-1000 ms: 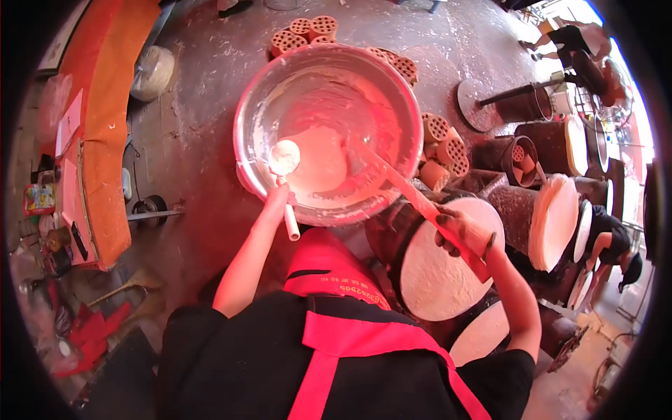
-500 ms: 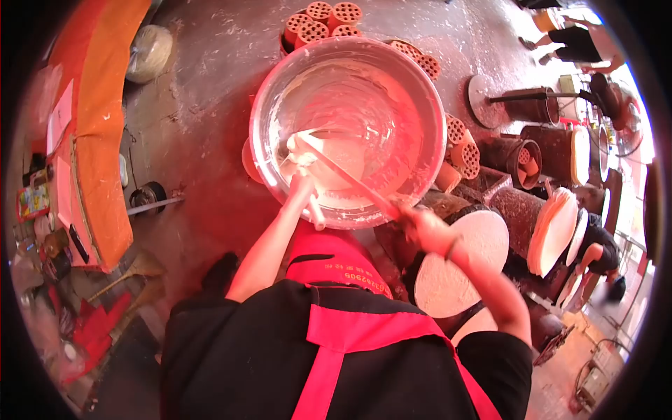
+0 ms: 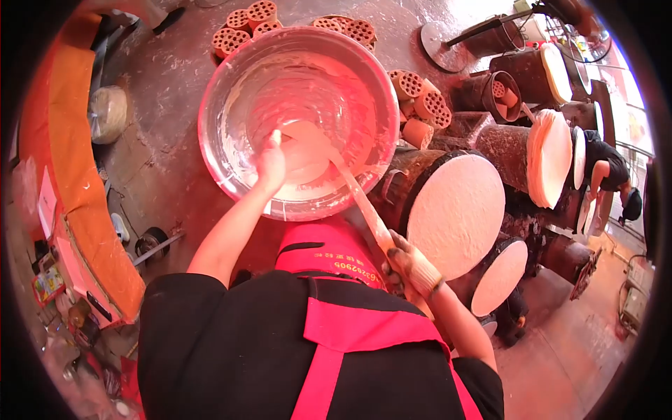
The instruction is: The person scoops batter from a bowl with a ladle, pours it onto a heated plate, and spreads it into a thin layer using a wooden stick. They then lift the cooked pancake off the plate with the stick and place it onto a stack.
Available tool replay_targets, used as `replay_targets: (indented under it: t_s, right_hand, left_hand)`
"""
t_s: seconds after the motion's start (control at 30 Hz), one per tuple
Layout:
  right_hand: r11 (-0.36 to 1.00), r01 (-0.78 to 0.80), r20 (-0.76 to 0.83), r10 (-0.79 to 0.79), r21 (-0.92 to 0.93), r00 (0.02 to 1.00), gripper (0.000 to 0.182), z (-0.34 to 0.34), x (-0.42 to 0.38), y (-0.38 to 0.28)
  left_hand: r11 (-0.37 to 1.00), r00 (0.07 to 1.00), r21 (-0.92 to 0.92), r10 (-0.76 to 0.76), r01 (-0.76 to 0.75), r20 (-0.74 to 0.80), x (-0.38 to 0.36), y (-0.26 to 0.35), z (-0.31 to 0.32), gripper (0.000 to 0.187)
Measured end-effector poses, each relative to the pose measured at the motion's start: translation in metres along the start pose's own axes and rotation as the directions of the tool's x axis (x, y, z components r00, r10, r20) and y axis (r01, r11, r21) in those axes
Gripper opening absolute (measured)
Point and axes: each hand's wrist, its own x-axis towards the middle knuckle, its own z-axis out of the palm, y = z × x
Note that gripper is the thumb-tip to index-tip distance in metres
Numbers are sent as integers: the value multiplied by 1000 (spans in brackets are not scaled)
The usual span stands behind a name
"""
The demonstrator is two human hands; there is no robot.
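Note:
A large metal basin (image 3: 210, 150) with pale, wet batter (image 3: 308, 166) inside stands right in front of me. My left hand (image 3: 271, 161) reaches over its near left side, fingers closed beside the pale end of the paddle; what they hold is hidden. My right hand (image 3: 411, 266), in a stained work glove, grips a long wooden paddle (image 3: 367, 210) by its shaft, outside the basin on the near right. The paddle slants up and left over the rim, its far end low over the batter.
Perforated clay-coloured cylinders (image 3: 231, 43) stand behind the basin, with more cylinders (image 3: 432, 108) to its right. Drum-like stoves with pale round tops (image 3: 456, 217) crowd the right side. Another person (image 3: 609, 168) bends at far right. An orange-covered table (image 3: 105, 210) runs along the left.
My right hand has drawn back toward my body, bringing the paddle to a steeper angle. My left hand has moved up and further over the basin. The view has shifted right.

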Motion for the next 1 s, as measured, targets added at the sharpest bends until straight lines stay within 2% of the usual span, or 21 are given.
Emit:
replay_targets:
  t_s: [0.03, 0.13, 0.17, 0.2, 0.27, 0.3, 0.4, 0.47, 0.5, 0.53, 0.57, 0.6, 0.63, 0.67, 0.7, 0.8, 0.87, 0.93, 0.97, 1.0]
  right_hand:
    - [989, 57, 2, -57, -139, 998, 58, -7, 21, 3]
    - [940, 161, 122, -129, -301, 984, 55, -2, 42, -6]
    - [904, 177, 111, -145, -388, 983, 53, -3, 50, -2]
    - [844, 240, 133, -201, -480, 971, 54, -5, 57, 2]
    - [684, 352, 190, -303, -639, 934, 55, -11, 64, 13]
    - [508, 405, 223, -381, -760, 897, 57, -16, 61, 17]
    - [346, 335, 225, -321, -877, 920, 55, -32, 38, 23]
    - [301, 369, 257, -352, -880, 900, 59, -42, 25, 31]
    - [261, 402, 288, -384, -878, 877, 60, -48, 22, 37]
    - [216, 438, 326, -411, -873, 851, 62, -56, 19, 44]
    - [139, 527, 412, -469, -839, 781, 67, -70, 26, 54]
    - [79, 531, 434, -482, -844, 761, 68, -76, 23, 57]
    - [17, 535, 458, -493, -845, 739, 70, -79, 17, 59]
    - [-42, 537, 482, -504, -842, 716, 71, -81, 10, 64]
    - [-96, 578, 532, -533, -810, 658, 75, -83, 4, 67]
    - [-254, 527, 567, -564, -811, 601, 86, -78, -16, 70]
    - [-323, 598, 638, -632, -733, 440, 88, -74, -27, 68]
    - [-412, 630, 686, -673, -659, 277, 88, -69, -35, 63]
    - [-449, 708, 718, -686, -545, 118, 90, -67, -31, 59]
    - [-492, 679, 712, -700, -545, 64, 89, -60, -56, 52]
  left_hand:
    - [998, 998, -49, -38, 36, -57, 8, -11, 9, 34]
    - [961, 992, -267, 40, -70, -118, 16, -31, 49, 34]
    - [938, 996, -347, 53, -23, 77, 15, -28, 51, 29]
    - [914, 961, -402, 64, 52, 269, 9, -19, 44, 25]
    - [820, 826, -556, 215, 137, 521, 1, -19, 59, 15]
    - [583, 658, -562, 63, 587, 751, -3, -11, 61, 2]
    - [59, 454, -473, 202, 879, 868, -43, 2, 64, 11]
    - [-208, 517, -477, 439, 854, 734, -77, 9, 65, 15]
    - [-274, 583, -518, 458, 810, 671, -89, 15, 65, 18]
    - [-337, 604, -505, 522, 795, 602, -106, 24, 50, 19]
    - [-398, 628, -491, 578, 775, 522, -123, 30, 33, 20]
    - [-458, 653, -476, 625, 751, 429, -142, 40, 11, 22]
    - [-608, 754, -447, 533, 656, 383, -158, 51, -6, 19]
    - [-639, 763, -419, 555, 646, 331, -173, 54, -25, 19]
    - [-660, 767, -394, 580, 639, 273, -184, 57, -46, 18]
    - [-693, 788, -410, 604, 593, 119, -237, 72, -119, 13]
    - [-698, 848, -550, 528, 458, 36, -282, 86, -173, 11]
    - [-614, 830, -686, 558, 391, -26, -316, 87, -224, 9]
    - [-555, 849, -759, 528, 341, -5, -338, 91, -254, 9]
    - [-481, 833, -829, 552, 287, -32, -355, 91, -281, 13]
